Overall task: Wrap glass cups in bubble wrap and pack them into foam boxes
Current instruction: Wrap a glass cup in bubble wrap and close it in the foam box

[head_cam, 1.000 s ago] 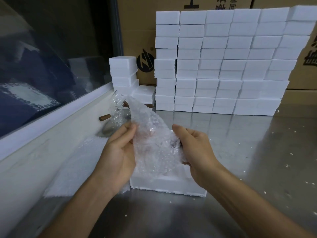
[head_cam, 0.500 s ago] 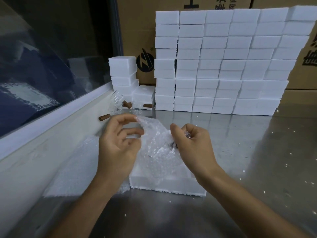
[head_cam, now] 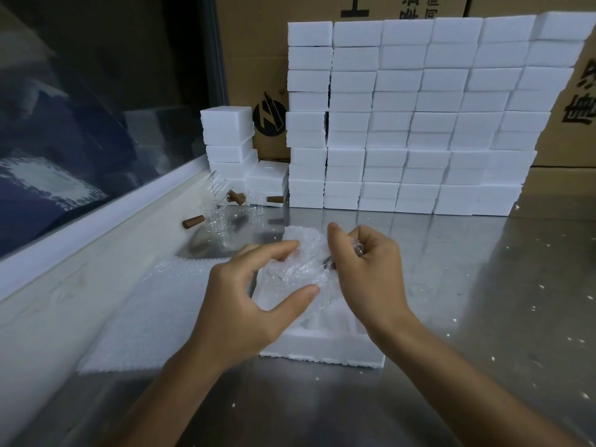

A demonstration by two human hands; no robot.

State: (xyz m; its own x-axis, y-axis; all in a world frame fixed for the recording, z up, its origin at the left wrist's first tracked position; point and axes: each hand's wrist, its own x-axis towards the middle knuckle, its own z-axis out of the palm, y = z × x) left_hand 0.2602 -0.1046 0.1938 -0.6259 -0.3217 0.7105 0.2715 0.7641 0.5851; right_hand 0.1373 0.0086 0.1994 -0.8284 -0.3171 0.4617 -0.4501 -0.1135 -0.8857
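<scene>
Presently, one bubble-wrapped cup (head_cam: 298, 264) is listed as held between two hands just above an open foam box (head_cam: 322, 348) that lies on the steel table (head_cam: 483, 285). The left hand (head_cam: 245, 301) is recorded with thumb and forefinger spread in a wide curve, both tips touching the wrap; whether a true pinch is made cannot be told. The right hand (head_cam: 364, 272) is recorded with fingers curled and clamped on the bundle's right end, where a dark brown piece, judged to be the cup's handle, shows through the film. Step in hand, as judged: the loose wrap is being closed round the glass before it is lowered into the box. For good work, the free edges are best folded flat against the glass and kept trapped under the fingers, the handle end kept fully covered, and the bundle set down into the recess without being forced, since foam crumbles and glass under thin film is easily knocked. Containers: the open foam box is partly hidden by hands and bundle; its contents cannot be told. A wall of stacked foam boxes (head_cam: 419, 124) is entered at the back, all closed, contents unseen, with a shorter stack (head_cam: 227, 137) beside it. Unwrapped glass cups (head_cam: 216, 214) with brown handles are noted near the window ledge, well apart from the box. A sheet of bubble wrap (head_cam: 145, 304) is laid flat to the left, just beside the box.
</scene>
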